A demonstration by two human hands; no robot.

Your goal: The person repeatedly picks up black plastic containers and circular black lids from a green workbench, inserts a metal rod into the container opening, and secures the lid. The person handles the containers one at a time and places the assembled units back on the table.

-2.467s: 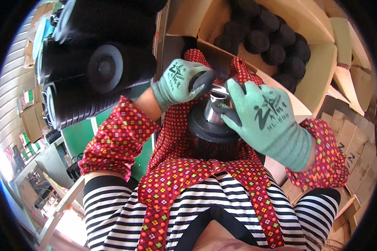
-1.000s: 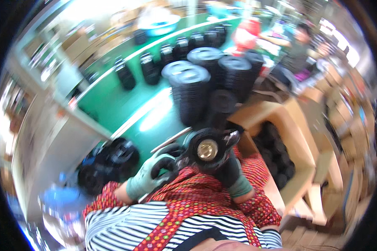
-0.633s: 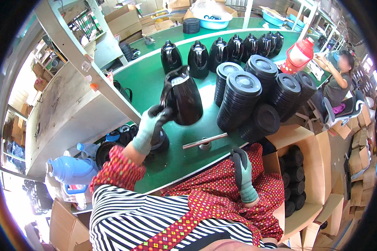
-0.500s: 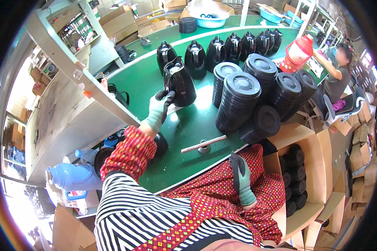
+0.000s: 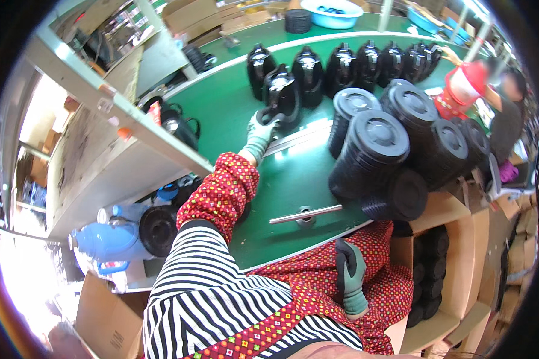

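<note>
The black jug (image 5: 285, 90) is on the far left of the green desk (image 5: 275, 191), just nearer than a row of jugs (image 5: 343, 69); the left hand's (image 5: 260, 135) grip is clamped on its handle. Open room runs nearer, to a metal bar (image 5: 287, 218) by the near edge; lid stacks (image 5: 374, 140) bound it right. The right hand's (image 5: 350, 274) grip cannot be told.

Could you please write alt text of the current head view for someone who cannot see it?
The gloved left grip holds a black jug at a green table, near a row of similar jugs and stacks of black discs; the gloved right grip is over a red patterned apron.
</note>
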